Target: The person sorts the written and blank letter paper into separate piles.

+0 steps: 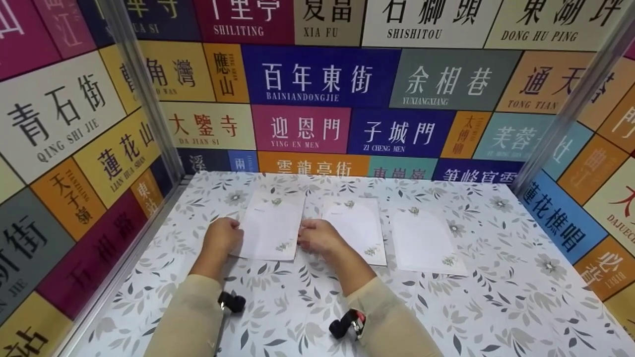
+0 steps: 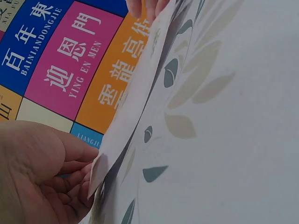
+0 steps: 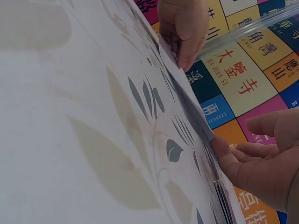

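Note:
Three white letter sheets with printed leaf sprigs lie in a row on the floral-patterned table. At the lower left edge of the left letter sheet (image 1: 268,228), my left hand (image 1: 222,240) pinches the paper between thumb and curled fingers. The left wrist view shows this edge of the sheet (image 2: 124,121) raised a little off the table. My right hand (image 1: 320,237) is at the opposite edge, a fingertip touching it and the other fingers loosely bent. Its forearm overlaps the middle letter sheet (image 1: 354,223). The right letter sheet (image 1: 421,238) lies apart from both hands.
The table (image 1: 506,297) meets panel walls (image 1: 317,74) covered with coloured Chinese place-name signs at the back and both sides. Clear corner posts (image 1: 149,94) stand at the back corners. Small black devices (image 1: 232,301) are strapped to both sleeved wrists.

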`<state>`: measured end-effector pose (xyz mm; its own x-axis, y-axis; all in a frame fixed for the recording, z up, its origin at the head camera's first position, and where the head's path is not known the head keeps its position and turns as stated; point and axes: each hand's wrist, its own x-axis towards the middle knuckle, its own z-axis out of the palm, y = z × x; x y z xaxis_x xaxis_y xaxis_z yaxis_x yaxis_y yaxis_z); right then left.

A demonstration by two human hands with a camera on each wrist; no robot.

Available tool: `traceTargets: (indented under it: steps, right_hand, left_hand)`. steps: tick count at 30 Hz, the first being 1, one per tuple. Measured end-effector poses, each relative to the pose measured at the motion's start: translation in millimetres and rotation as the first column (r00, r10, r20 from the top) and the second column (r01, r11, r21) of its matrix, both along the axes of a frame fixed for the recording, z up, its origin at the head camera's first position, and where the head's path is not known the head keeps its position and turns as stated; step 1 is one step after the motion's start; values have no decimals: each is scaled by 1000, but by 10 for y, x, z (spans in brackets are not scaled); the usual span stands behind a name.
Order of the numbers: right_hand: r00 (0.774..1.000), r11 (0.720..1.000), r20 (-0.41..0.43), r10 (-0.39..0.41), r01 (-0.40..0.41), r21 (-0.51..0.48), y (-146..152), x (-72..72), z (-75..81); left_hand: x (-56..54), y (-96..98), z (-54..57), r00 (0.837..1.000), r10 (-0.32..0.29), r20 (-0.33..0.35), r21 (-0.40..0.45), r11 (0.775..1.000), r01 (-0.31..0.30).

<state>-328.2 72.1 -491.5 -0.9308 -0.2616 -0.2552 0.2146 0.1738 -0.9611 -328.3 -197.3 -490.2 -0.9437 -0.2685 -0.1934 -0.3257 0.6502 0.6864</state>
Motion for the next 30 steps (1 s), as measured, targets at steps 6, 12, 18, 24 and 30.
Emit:
traceTargets:
  steps: [6, 12, 18, 24, 30]
  right_hand:
    - [998, 1000, 61, -9, 11, -28, -4, 5, 14]
    - [998, 999, 67, -11, 14, -38, -4, 16, 9]
    - [1000, 1000, 8, -19, 19, -1, 54, 43, 27]
    - [998, 999, -42, -46, 46, 15, 206, 48, 82]
    - [997, 999, -66, -38, 39, 13, 411, 47, 71]
  left_hand:
    - [9, -11, 8, 999, 12, 47, 13, 1000, -12]
    - [28, -18, -11, 998, -6, 54, -14, 1000, 7]
    - [87, 32, 34, 1000, -1, 31, -11, 1000, 1]
    - [93, 157, 70, 999, -23, -48, 20, 1000, 24]
    - [52, 315, 18, 985, -93, -143, -30, 996, 90]
